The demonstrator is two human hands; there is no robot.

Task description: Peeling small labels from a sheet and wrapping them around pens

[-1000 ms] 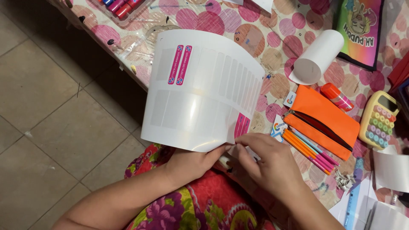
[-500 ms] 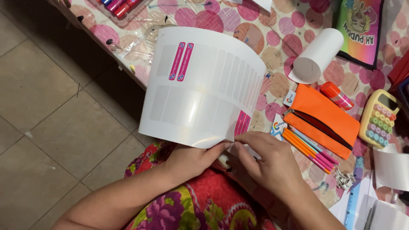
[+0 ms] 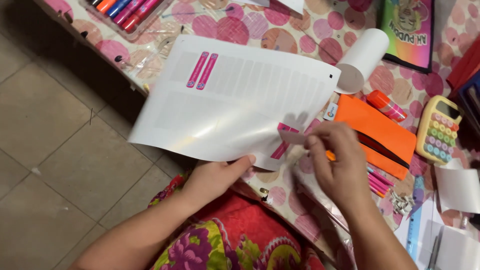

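At the upper left of the frame a clear case of markers (image 3: 125,14) lies on the worktop (image 3: 310,35), which wears a cloth of pink and tan dots. Below it, along the left side, bare floor tiles (image 3: 55,150) show. Left of centre a glossy white sticker sheet (image 3: 225,105) is held up above the worktop's edge, with two pink label strips (image 3: 202,70) near its top. The left hand (image 3: 215,177), at lower centre, has its grip pinched on the sheet's bottom edge, thumb on top. Just right of centre the right hand (image 3: 337,165) has its fingertips (image 3: 315,141) pinched on a small pink sticker (image 3: 292,136), lifted at the sheet's lower right corner, beside another pink strip on the sheet. Above that hand a white paper roll (image 3: 362,60) lies on the worktop. Further right an orange pouch (image 3: 375,130) lies open with pink pencils (image 3: 380,179) poking out below it, and an orange glue stick (image 3: 386,105) lies just above it. At the far right sits a yellow toy calculator (image 3: 440,135) with coloured buttons.
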